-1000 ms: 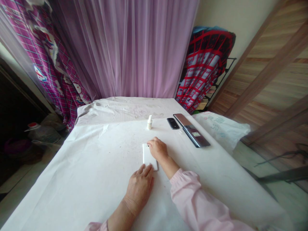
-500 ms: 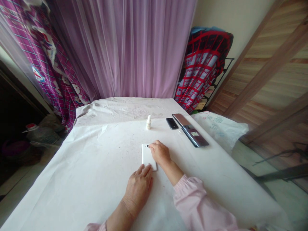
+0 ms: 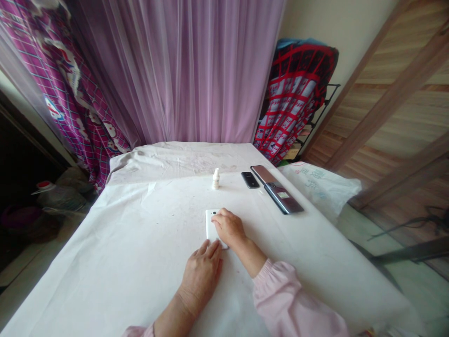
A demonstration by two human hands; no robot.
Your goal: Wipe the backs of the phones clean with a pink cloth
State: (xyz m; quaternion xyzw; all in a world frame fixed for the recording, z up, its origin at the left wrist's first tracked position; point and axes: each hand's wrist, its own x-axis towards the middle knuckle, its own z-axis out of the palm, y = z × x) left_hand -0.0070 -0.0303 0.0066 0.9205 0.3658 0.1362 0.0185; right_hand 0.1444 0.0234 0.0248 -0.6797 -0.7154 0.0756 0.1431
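Note:
A white phone [image 3: 210, 223] lies back-up on the white table cover [image 3: 140, 243], near the middle. My left hand [image 3: 203, 271] rests flat with its fingertips on the phone's near end, fingers stretched out. My right hand [image 3: 228, 228] lies over the phone's right side with its fingers curled down onto it; whether something is pinched under them is hidden. A pink sleeve [image 3: 291, 299] covers my right forearm.
A small white dropper bottle [image 3: 216, 179] stands further back. To its right lie a small dark phone [image 3: 250, 179] and two larger phones [image 3: 277, 189] in a row. A purple curtain hangs behind; a white bag [image 3: 319, 185] sits beside the table's right edge.
My right hand has slid from the phone's far end toward its middle and nearer to me. The left hand has stayed on the near end.

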